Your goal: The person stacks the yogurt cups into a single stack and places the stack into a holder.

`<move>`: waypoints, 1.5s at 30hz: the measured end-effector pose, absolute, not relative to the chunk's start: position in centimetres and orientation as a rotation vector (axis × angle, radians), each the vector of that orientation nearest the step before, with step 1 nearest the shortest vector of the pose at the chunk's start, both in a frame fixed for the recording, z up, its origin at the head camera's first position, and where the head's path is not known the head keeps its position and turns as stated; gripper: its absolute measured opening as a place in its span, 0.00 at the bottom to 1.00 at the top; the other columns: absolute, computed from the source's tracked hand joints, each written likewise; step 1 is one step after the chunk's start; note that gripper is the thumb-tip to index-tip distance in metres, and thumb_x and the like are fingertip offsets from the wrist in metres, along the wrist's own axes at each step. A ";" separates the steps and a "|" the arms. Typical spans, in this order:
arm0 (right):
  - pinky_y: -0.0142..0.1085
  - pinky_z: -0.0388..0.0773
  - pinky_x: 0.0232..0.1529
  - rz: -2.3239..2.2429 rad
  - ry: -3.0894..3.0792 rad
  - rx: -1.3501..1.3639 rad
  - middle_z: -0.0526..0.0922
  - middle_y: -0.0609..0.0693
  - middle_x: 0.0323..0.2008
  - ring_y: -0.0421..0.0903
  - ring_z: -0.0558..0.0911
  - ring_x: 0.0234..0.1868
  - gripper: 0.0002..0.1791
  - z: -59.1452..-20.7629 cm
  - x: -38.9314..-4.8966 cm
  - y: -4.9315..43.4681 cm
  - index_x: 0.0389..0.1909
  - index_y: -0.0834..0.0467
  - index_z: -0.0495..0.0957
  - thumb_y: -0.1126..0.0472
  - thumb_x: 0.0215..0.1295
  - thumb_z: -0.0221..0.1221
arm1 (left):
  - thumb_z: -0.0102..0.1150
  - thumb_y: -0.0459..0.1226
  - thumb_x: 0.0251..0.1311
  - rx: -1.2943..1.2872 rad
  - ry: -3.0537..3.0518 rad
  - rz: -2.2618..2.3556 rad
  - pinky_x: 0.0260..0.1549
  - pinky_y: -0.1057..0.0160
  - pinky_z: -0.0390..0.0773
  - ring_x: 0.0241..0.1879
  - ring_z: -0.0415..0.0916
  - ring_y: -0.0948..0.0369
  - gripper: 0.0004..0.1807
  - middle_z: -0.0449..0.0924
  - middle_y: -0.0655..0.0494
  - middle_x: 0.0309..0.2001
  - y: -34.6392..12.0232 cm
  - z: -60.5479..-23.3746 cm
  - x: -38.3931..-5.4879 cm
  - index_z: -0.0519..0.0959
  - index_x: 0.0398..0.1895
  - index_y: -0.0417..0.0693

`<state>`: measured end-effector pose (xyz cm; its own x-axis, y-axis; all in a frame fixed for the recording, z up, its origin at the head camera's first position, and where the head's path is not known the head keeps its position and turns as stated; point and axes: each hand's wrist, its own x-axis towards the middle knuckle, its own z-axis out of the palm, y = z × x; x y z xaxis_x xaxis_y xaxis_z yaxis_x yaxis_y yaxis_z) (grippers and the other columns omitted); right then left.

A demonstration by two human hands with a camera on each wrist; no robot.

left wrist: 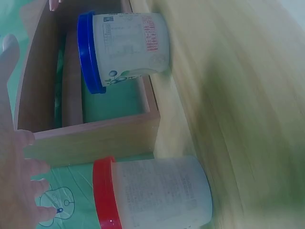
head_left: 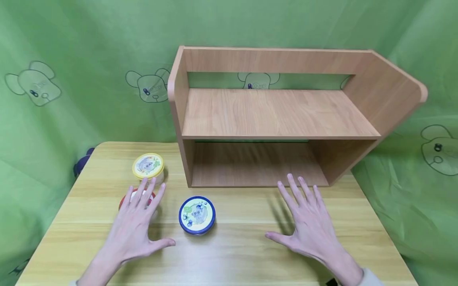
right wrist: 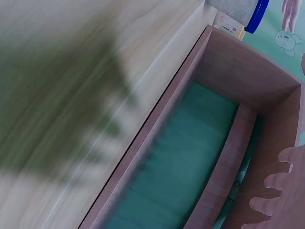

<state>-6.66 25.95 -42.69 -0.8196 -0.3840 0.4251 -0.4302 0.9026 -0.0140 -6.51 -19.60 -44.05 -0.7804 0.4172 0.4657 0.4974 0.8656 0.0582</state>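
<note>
My left hand [head_left: 134, 224], fingers spread straight, hovers over the front left of the table and partly covers a red-lidded tub [head_left: 135, 195]. In the left wrist view that red-lidded tub [left wrist: 157, 193] stands close to the hand. A blue-lidded tub [head_left: 197, 215] with blueberries pictured on its lid sits to the right of my left thumb. Just beyond my left fingertips is a yellow-lidded tub [head_left: 148, 166]. My right hand [head_left: 311, 226] is also spread out, holding nothing, above the table in front of the shelf's right part, and casts a shadow below.
A two-tier wooden shelf [head_left: 279, 113] stands at the back of the light wood table [head_left: 236, 258], both tiers bare. Behind hangs a green curtain [head_left: 107, 79] printed with cartoon heads. A small dark object [head_left: 332, 282] shows at the front edge by my right wrist.
</note>
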 end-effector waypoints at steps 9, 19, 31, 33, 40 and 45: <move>0.45 0.27 0.89 0.172 -2.634 0.605 0.49 0.53 0.87 0.57 0.50 0.87 0.68 -42.7 -6.9 25.3 0.84 0.51 0.55 0.07 0.53 0.42 | 0.43 0.87 0.50 -0.681 -2.578 -0.291 0.87 0.59 0.26 0.84 0.51 0.43 0.70 0.59 0.38 0.82 -20.7 -44.2 -6.5 0.55 0.85 0.49; 0.38 0.27 0.88 0.243 -2.646 0.651 0.50 0.53 0.87 0.56 0.52 0.87 0.69 -43.4 -7.0 23.4 0.85 0.52 0.54 0.09 0.53 0.49 | 0.59 0.81 0.47 -0.640 -2.613 -0.380 0.86 0.65 0.27 0.86 0.46 0.45 0.70 0.54 0.39 0.84 -23.2 -44.3 -6.0 0.57 0.84 0.46; 0.50 0.54 0.86 0.522 -2.684 0.755 0.56 0.52 0.85 0.60 0.64 0.81 0.68 -45.3 -7.6 20.3 0.85 0.53 0.54 0.16 0.51 0.62 | 0.84 0.61 0.33 -0.558 -2.579 -0.634 0.81 0.79 0.36 0.86 0.47 0.54 0.73 0.57 0.40 0.83 -25.9 -45.8 -5.9 0.57 0.84 0.46; 0.59 0.62 0.81 0.610 -2.704 0.769 0.56 0.51 0.85 0.60 0.65 0.81 0.68 -45.6 -7.8 19.8 0.85 0.52 0.54 0.16 0.51 0.63 | 0.86 0.57 0.32 -0.524 -2.586 -0.676 0.80 0.80 0.37 0.86 0.47 0.56 0.73 0.56 0.41 0.84 -26.3 -46.1 -5.9 0.56 0.85 0.47; 0.68 0.70 0.73 0.931 -2.753 0.789 0.59 0.52 0.84 0.59 0.67 0.80 0.66 -46.5 -8.1 18.0 0.85 0.46 0.52 0.24 0.50 0.71 | 0.87 0.49 0.36 -0.360 -2.669 -0.864 0.80 0.32 0.59 0.83 0.54 0.41 0.72 0.54 0.44 0.85 -27.5 -47.0 -5.9 0.52 0.86 0.53; 0.70 0.69 0.72 1.130 -2.782 0.782 0.61 0.54 0.83 0.61 0.67 0.80 0.66 -46.7 -8.4 16.8 0.85 0.46 0.54 0.32 0.49 0.77 | 0.89 0.46 0.35 -0.280 -2.670 -1.003 0.58 0.16 0.67 0.71 0.66 0.28 0.73 0.58 0.39 0.83 -28.3 -47.3 -6.0 0.51 0.86 0.59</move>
<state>-8.35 16.77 -46.71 -0.8724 -0.4374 0.2182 -0.4656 0.6080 -0.6430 -6.02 -28.31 -47.33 -0.9434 0.0833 0.3211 0.2741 0.7410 0.6131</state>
